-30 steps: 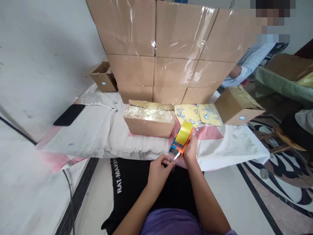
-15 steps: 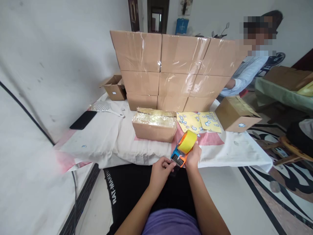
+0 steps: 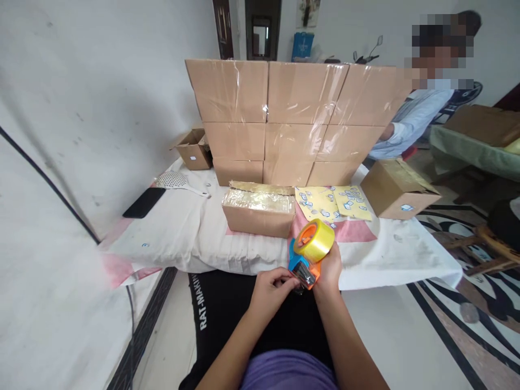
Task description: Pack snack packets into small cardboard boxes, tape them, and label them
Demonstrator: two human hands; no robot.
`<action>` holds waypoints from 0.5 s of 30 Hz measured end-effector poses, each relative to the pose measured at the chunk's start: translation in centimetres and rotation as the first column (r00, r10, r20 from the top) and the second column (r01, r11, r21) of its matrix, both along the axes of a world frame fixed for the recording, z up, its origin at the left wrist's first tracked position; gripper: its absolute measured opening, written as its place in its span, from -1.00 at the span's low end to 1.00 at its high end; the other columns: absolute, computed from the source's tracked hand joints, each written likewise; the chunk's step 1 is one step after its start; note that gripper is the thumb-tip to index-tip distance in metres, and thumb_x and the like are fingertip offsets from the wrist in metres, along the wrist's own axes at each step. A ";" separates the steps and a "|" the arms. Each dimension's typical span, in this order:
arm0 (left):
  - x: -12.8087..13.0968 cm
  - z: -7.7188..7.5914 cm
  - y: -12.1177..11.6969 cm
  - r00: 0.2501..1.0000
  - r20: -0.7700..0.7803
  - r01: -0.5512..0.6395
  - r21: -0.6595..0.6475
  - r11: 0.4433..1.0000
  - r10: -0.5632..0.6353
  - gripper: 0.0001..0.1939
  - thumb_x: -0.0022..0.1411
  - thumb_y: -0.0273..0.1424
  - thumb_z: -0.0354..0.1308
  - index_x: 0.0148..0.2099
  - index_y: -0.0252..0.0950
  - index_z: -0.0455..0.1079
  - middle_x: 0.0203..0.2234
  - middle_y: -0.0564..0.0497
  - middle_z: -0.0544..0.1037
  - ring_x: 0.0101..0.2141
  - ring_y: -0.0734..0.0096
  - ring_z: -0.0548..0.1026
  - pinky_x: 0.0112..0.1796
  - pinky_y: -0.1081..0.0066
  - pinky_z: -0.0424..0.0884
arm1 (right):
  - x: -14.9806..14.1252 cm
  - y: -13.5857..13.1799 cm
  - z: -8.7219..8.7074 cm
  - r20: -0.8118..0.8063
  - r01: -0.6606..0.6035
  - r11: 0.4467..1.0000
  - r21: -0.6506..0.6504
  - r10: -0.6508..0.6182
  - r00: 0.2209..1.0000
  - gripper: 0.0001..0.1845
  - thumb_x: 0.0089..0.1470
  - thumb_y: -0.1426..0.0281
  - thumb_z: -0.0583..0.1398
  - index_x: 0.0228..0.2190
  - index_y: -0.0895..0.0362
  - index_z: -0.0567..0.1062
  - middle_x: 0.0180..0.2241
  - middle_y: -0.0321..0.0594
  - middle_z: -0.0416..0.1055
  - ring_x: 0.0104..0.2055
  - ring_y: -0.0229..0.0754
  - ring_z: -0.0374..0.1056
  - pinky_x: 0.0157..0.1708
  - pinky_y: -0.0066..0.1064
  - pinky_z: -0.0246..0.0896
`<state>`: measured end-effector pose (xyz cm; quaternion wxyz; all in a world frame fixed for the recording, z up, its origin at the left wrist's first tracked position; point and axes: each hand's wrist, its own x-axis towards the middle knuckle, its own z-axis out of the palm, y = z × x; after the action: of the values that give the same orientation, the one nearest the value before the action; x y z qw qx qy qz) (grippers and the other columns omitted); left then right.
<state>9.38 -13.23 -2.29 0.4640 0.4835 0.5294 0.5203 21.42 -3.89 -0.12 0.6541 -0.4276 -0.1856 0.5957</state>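
Observation:
My right hand (image 3: 330,271) is wrapped around the handle of a blue and orange tape dispenser (image 3: 304,270), which holds a roll of yellowish clear packing tape (image 3: 320,244). At the dispenser's front end, my left hand (image 3: 273,292) pinches with thumb and forefinger at the tape's loose end, which is partly hidden by the fingers. Both hands are above my lap at the table's near edge. Just beyond them lies a closed cardboard box (image 3: 260,216) with shiny tape across its top.
Taped cardboard boxes (image 3: 294,141) form a wall behind. Yellow printed sheets (image 3: 319,203) and another box (image 3: 400,189) lie right. A white perforated ladle (image 3: 173,180), a black phone (image 3: 144,202) and an open box (image 3: 195,154) stand left. A person (image 3: 422,116) is behind at right.
Both hands and the dispenser have shifted slightly right and lower in view. The dispenser has turned, showing more of the roll's side. The left fingers stay at its front end.

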 end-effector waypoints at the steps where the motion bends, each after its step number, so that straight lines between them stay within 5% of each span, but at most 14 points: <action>1: -0.1 0.2 -0.1 1.000 -0.009 0.027 -0.008 1.000 -0.027 -0.88 0.16 -0.37 0.28 -0.38 -0.26 0.63 -0.51 0.02 0.66 -0.54 0.47 0.46 -0.45 0.51 0.28 | 0.2 -0.3 0.3 -0.014 0.024 1.000 -0.018 -0.024 1.000 -0.70 0.01 0.13 0.26 -0.33 0.10 0.46 -0.50 -0.36 0.49 -0.44 -0.15 0.50 -0.40 -0.35 0.46; 5: -0.4 1.7 -1.0 0.983 -0.123 0.131 -0.031 0.991 -0.133 -0.85 0.14 -0.33 0.33 -0.44 -0.27 0.61 -0.60 0.06 0.58 -0.60 0.53 0.33 -0.50 0.50 0.14 | 0.7 -1.6 2.1 -0.068 0.079 0.992 -0.102 -0.086 0.994 -0.79 -0.05 0.23 0.27 -0.37 0.09 0.47 -0.51 -0.37 0.50 -0.50 -0.19 0.45 -0.46 -0.40 0.43; 10: -3.2 3.0 -1.7 0.895 -0.392 0.232 0.006 0.973 -0.211 -0.79 0.20 -0.31 0.29 -0.47 -0.25 0.56 -0.59 0.07 0.56 -0.55 0.50 0.39 -0.45 0.49 0.17 | 0.9 -4.3 4.2 -0.194 -0.345 0.936 -0.070 0.326 0.925 -0.75 -0.07 0.14 0.22 -0.54 0.06 0.45 -0.61 -0.25 0.45 -0.53 -0.10 0.43 -0.46 -0.29 0.46; 13: -6.8 2.3 -1.0 0.853 -0.521 0.043 0.026 0.999 -0.023 -0.76 0.27 -0.26 0.20 -0.39 -0.24 0.57 -0.51 0.02 0.61 -0.49 0.41 0.46 -0.39 0.46 0.26 | 1.5 -6.7 4.1 -0.125 -0.584 0.812 0.003 0.580 0.805 -0.62 0.01 0.05 0.22 -0.61 0.06 0.44 -0.68 -0.22 0.36 -0.52 -0.07 0.41 -0.42 -0.25 0.48; 15: -9.1 1.7 -0.8 0.882 -0.458 -0.115 0.016 0.993 0.110 -0.72 0.27 -0.19 0.20 -0.36 -0.25 0.57 -0.49 0.00 0.63 -0.47 0.38 0.48 -0.38 0.44 0.31 | 2.3 -7.7 3.5 -0.010 -0.579 0.815 0.005 0.580 0.815 -0.52 0.08 -0.02 0.19 -0.63 0.06 0.43 -0.67 -0.19 0.35 -0.48 -0.03 0.42 -0.41 -0.22 0.48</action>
<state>0.31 -14.01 -0.58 0.2977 0.5584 0.6539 0.4146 23.69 -11.56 3.35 0.4433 -0.3470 -0.3038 0.7686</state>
